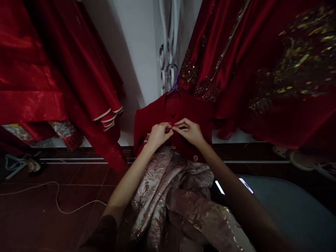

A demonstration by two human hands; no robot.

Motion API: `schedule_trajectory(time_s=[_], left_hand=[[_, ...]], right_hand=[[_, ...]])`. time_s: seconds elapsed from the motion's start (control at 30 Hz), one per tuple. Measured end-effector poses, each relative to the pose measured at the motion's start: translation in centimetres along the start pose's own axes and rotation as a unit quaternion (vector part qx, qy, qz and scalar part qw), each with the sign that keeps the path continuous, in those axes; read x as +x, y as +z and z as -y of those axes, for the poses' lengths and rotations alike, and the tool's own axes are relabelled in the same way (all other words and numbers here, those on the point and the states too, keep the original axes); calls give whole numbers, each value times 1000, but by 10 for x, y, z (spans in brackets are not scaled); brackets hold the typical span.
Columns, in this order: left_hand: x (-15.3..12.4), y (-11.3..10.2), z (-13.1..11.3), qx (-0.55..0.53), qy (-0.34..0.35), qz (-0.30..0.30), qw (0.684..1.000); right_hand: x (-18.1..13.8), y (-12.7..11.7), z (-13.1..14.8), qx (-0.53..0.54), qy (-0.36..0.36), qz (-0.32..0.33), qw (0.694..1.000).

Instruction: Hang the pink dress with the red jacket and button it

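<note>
A red jacket hangs on a purple hanger in front of me. My left hand is closed in a pinch on the jacket's front edge. Close beside it, fingertips nearly touching, my right hand pinches the opposite edge at chest height. A small jewelled button shows between the fingertips, though the fingers partly cover it. Below them a second jewelled button sits on the front, and a jewelled ornament lies lower right. Shiny pinkish brocade cloth is bunched under the jacket.
Red garments with pale trim hang at left, and sequinned red garments at right. A white metal rack stands behind. At lower right is a dark grey seat-like surface. A white cable crosses the tiled floor.
</note>
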State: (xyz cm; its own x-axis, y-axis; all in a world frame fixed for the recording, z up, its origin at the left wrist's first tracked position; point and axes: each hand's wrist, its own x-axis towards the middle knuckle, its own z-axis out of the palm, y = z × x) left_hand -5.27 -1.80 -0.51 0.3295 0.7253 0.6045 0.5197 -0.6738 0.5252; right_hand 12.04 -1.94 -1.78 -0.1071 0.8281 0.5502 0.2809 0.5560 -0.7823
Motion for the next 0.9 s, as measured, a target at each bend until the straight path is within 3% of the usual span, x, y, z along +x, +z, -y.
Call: schedule_trajectory(time_s=[0.17,0.37,0.5,0.63,0.8,0.9], left_hand=[[11,-11,-7,10,48,47,998],[34,-14,3,-172,-50,134,975],[22,4,10,-347,-160,93,919],[-7,30,11,-453,-183,25,872],[-32,42,20,-468,-183,10,865],[-35,40,27,-444,-180,-8,878]], right_hand=[[6,-4,3,3,-15,38,999],[-8,18,-1,-81,-64,-12,995],[-38,37,-9,-182,-117,12,976],[-48,34,-8,-223,-110,57,967],[-37,1,6,-203,-95,131,966],[-32,-27,12,-228,-38,124,965]])
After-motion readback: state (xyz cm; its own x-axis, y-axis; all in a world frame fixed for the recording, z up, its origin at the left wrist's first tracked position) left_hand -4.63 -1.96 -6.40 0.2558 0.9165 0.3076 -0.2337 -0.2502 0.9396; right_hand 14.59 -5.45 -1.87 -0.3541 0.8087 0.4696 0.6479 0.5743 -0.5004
